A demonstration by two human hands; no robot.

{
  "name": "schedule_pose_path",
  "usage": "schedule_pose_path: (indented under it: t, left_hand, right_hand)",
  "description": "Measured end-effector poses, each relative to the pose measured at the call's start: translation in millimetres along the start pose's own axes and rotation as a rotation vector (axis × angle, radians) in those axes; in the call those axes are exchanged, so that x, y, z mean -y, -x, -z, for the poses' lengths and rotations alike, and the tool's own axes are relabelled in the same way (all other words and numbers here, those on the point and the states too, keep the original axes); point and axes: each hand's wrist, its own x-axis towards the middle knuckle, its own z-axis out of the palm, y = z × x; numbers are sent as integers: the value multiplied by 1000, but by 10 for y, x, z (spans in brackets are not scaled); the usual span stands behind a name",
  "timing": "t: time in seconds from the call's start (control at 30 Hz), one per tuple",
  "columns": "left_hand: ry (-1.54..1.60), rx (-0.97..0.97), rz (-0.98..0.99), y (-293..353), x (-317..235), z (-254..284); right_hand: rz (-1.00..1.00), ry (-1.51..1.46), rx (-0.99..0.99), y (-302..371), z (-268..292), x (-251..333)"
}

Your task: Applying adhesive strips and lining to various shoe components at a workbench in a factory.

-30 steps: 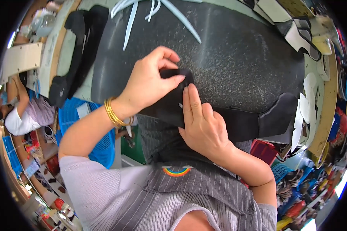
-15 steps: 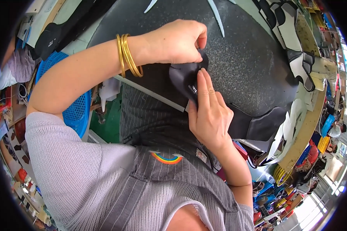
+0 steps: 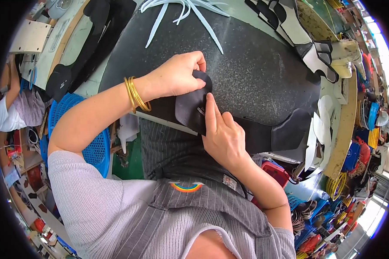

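A flat, curved black shoe piece [image 3: 187, 108] with small pale print lies at the near edge of the dark work board [image 3: 263, 82]. My left hand [image 3: 177, 74], with gold bangles [image 3: 136, 95] at the wrist, pinches its far end between thumb and curled fingers. On its right side, my right hand [image 3: 225, 140] holds the piece, its index and middle fingers stretched along the edge. The right thumb is mostly hidden. Just right of that hand rests another black shoe piece [image 3: 289, 131].
Pale blue strips [image 3: 207, 32] lie at the board's far side. Black and white shoe pieces [image 3: 300, 41] are at the far right, white cut shapes [image 3: 322, 125] nearer. Long black pieces [image 3: 84, 56] lie left, above a blue basket [image 3: 95, 146]. Another person's arm [image 3: 14, 80] shows at far left.
The view has shifted, bringing more of the pale strips into sight. Between my hands the black shoe piece looks less bent and shows more of its face. Both hands keep hold of it.
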Motion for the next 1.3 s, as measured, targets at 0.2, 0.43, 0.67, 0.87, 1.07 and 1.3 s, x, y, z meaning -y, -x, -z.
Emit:
schedule_pose_path:
  t: [0.2, 0.43, 0.67, 0.87, 1.07, 1.3]
  left_hand:
    - [-198, -137, -200, 29, 58, -46]
    - [-179, -347, -448, 124, 219, -203]
    - [-175, -430, -381, 128, 257, -183]
    - [-517, -594, -387, 85, 241, -92]
    - [-422, -259, -586, 607, 211, -540]
    - [-883, -279, -551, 876, 148, -1018]
  right_hand:
    - [-7, 18, 48, -138, 33, 41]
    - [-75, 15, 173, -108, 100, 45]
    - [83, -33, 163, -108, 102, -26]
    - [122, 146, 100, -154, 49, 113]
    - [97, 45, -11, 144, 20, 152]
    - [141, -215, -197, 578, 165, -109]
